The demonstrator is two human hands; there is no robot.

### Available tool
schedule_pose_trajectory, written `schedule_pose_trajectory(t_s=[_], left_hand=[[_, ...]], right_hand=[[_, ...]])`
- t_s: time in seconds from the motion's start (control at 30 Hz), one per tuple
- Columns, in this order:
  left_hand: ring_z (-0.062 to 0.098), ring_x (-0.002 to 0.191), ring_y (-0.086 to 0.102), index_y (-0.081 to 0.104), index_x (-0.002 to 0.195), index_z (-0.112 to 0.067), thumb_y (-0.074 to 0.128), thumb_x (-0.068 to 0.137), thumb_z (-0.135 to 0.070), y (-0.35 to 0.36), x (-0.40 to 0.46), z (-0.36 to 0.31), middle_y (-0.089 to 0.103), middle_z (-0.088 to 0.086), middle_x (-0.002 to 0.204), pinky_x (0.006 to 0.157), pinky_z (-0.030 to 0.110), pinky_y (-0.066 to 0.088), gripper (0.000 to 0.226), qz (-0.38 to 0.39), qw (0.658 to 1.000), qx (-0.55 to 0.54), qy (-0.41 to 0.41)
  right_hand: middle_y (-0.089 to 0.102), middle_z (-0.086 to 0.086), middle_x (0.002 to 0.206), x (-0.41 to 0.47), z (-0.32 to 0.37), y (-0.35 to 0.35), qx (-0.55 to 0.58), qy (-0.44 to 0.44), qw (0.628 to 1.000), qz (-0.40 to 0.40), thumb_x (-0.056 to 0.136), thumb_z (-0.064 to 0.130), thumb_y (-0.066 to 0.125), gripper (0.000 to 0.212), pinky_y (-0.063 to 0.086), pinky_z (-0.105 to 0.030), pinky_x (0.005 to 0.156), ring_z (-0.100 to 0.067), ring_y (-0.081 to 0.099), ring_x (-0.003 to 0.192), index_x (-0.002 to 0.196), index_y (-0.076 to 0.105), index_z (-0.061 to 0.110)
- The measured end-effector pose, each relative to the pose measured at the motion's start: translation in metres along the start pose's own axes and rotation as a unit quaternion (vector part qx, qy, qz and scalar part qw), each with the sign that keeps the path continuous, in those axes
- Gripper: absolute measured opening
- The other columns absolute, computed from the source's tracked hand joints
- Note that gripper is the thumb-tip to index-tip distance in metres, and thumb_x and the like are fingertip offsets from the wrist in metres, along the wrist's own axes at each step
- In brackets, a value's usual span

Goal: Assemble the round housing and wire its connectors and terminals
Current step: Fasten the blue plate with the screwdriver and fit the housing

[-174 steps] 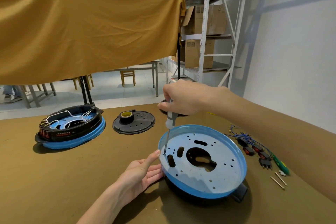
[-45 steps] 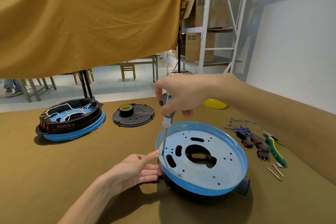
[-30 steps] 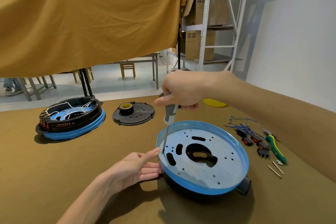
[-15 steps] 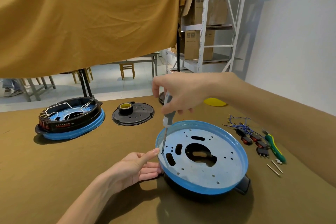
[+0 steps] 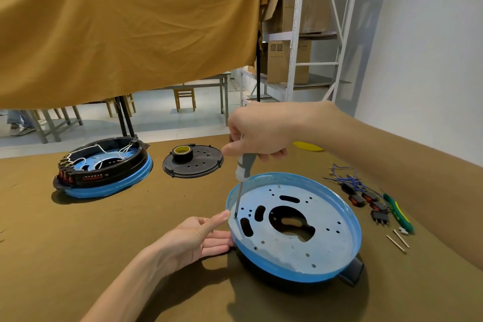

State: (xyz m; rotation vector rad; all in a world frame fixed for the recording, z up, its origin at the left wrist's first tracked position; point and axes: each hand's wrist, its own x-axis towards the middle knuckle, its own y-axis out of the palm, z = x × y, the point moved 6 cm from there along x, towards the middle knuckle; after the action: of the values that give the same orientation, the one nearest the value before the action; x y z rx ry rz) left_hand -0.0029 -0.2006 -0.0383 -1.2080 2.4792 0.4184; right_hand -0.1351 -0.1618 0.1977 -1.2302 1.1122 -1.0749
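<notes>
Head view: we look down on a brown table (image 5: 78,256) with both of our hands at a round housing in the lower right of the frame.
Round housing: the round housing (image 5: 295,227) lies on the table with its pale perforated metal plate facing up, ringed by a blue rim over a black base; a black tab sticks out at its lower right edge.
Right hand: our right hand (image 5: 258,131) curls round the grey handle of a screwdriver (image 5: 244,167), held nearly upright above the housing's left side; the shaft's tip meets a small hole near the plate's left edge.
Left hand: our left hand (image 5: 196,238) rests against the housing's left rim with fingers straight and relaxed, the thumb tip touching the rim just beside the screwdriver tip.
Second housing: at centre left of the frame sits another housing (image 5: 104,167), black over blue, with white wires and red terminals inside.
Black cover: a black round cover (image 5: 193,162) lies in the middle of the frame, a roll of tape (image 5: 182,151) standing on it.
Connectors: blue-wired connectors (image 5: 358,191) lie right of the housing, near a green-handled tool (image 5: 397,214) and small wooden sticks (image 5: 397,240).
Background: a mustard cloth (image 5: 125,23) hangs across the upper left; metal shelving (image 5: 298,34) with cardboard boxes stands at upper right.
</notes>
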Motion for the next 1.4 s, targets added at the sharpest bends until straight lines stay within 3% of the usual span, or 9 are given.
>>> schedule_pose_trajectory(t_s=[0.23, 0.33, 0.47, 0.6, 0.7, 0.87, 1.03, 1.23, 1.4], left_hand=[[0.03, 0.098, 0.078, 0.028, 0.152, -0.006, 0.091, 0.047, -0.049, 0.0, 0.001, 0.0, 0.078, 0.022, 0.104, 0.07, 0.032, 0.064, 0.13, 0.001, 1.0, -0.004, -0.003], [0.029, 0.098, 0.078, 0.03, 0.149, -0.007, 0.092, 0.047, -0.05, 0.001, 0.001, 0.0, 0.078, 0.022, 0.104, 0.07, 0.032, 0.064, 0.127, 0.004, 1.0, -0.003, -0.004], [0.031, 0.101, 0.077, 0.044, 0.119, -0.014, 0.094, 0.048, -0.05, -0.002, 0.002, 0.003, 0.077, 0.024, 0.106, 0.074, 0.034, 0.065, 0.094, 0.012, 1.0, -0.011, -0.013], [0.033, 0.103, 0.076, 0.047, 0.107, -0.012, 0.094, 0.052, -0.048, -0.001, 0.001, 0.001, 0.076, 0.025, 0.108, 0.076, 0.036, 0.065, 0.081, 0.022, 1.0, -0.014, -0.012], [0.032, 0.101, 0.077, 0.048, 0.114, -0.008, 0.092, 0.053, -0.047, 0.0, 0.0, 0.001, 0.077, 0.024, 0.106, 0.074, 0.035, 0.065, 0.085, 0.02, 1.0, -0.009, -0.008], [0.032, 0.101, 0.077, 0.036, 0.143, -0.005, 0.09, 0.058, -0.046, 0.001, -0.002, -0.002, 0.077, 0.025, 0.106, 0.076, 0.036, 0.065, 0.109, 0.016, 1.0, -0.012, -0.002], [0.032, 0.101, 0.077, 0.046, 0.118, -0.007, 0.091, 0.053, -0.048, 0.0, 0.0, 0.0, 0.077, 0.024, 0.107, 0.075, 0.035, 0.065, 0.089, 0.018, 1.0, -0.008, -0.002], [0.033, 0.103, 0.076, 0.039, 0.124, -0.011, 0.092, 0.055, -0.048, -0.002, 0.002, 0.002, 0.076, 0.025, 0.109, 0.078, 0.037, 0.065, 0.094, 0.015, 1.0, -0.011, -0.009], [0.033, 0.103, 0.076, 0.028, 0.15, -0.003, 0.092, 0.056, -0.049, -0.003, 0.003, 0.002, 0.076, 0.025, 0.109, 0.076, 0.035, 0.065, 0.122, 0.019, 1.0, -0.003, -0.003]], right_hand=[[0.07, -0.008, 0.097, -0.008, -0.003, -0.001, 0.064, -0.02, 0.996, 0.059, 0.092, 0.042, 0.075, 0.044, 0.049, -0.016, 0.046, -0.012, 0.071, 0.063, 0.119, 0.046, 0.023], [0.073, -0.004, 0.084, -0.009, -0.001, -0.001, 0.081, -0.035, 0.995, 0.046, 0.093, 0.029, 0.075, 0.041, 0.048, -0.016, 0.045, -0.011, 0.069, 0.057, 0.121, 0.048, 0.021], [0.075, -0.008, 0.066, -0.001, 0.004, 0.0, 0.031, -0.021, 0.999, 0.004, 0.103, 0.042, 0.057, 0.037, 0.045, -0.017, 0.039, -0.023, 0.07, 0.05, 0.108, 0.061, 0.006], [0.073, -0.007, 0.086, -0.003, -0.003, -0.005, 0.071, -0.011, 0.997, 0.027, 0.095, 0.043, 0.07, 0.034, 0.052, -0.019, 0.047, -0.016, 0.07, 0.06, 0.109, 0.05, 0.019], [0.074, -0.004, 0.085, -0.008, -0.005, -0.008, 0.1, -0.038, 0.994, 0.033, 0.092, 0.029, 0.076, 0.032, 0.055, -0.02, 0.05, -0.012, 0.072, 0.06, 0.106, 0.048, 0.027], [0.074, -0.008, 0.064, -0.005, -0.008, -0.005, 0.016, -0.016, 0.999, -0.03, 0.103, 0.049, 0.053, 0.035, 0.043, -0.018, 0.038, -0.022, 0.068, 0.047, 0.104, 0.056, 0.014], [0.073, -0.004, 0.092, -0.012, -0.012, -0.005, 0.083, -0.024, 0.996, 0.029, 0.092, 0.045, 0.074, 0.043, 0.049, -0.015, 0.047, -0.013, 0.07, 0.063, 0.117, 0.044, 0.027], [0.074, -0.006, 0.075, -0.004, -0.001, -0.003, 0.05, -0.033, 0.998, -0.016, 0.098, 0.055, 0.06, 0.039, 0.05, -0.021, 0.043, -0.015, 0.066, 0.05, 0.11, 0.047, 0.02], [0.072, -0.003, 0.084, -0.001, 0.007, -0.007, 0.076, -0.066, 0.995, 0.017, 0.097, 0.029, 0.07, 0.025, 0.05, -0.018, 0.046, -0.007, 0.068, 0.052, 0.109, 0.049, 0.021]])
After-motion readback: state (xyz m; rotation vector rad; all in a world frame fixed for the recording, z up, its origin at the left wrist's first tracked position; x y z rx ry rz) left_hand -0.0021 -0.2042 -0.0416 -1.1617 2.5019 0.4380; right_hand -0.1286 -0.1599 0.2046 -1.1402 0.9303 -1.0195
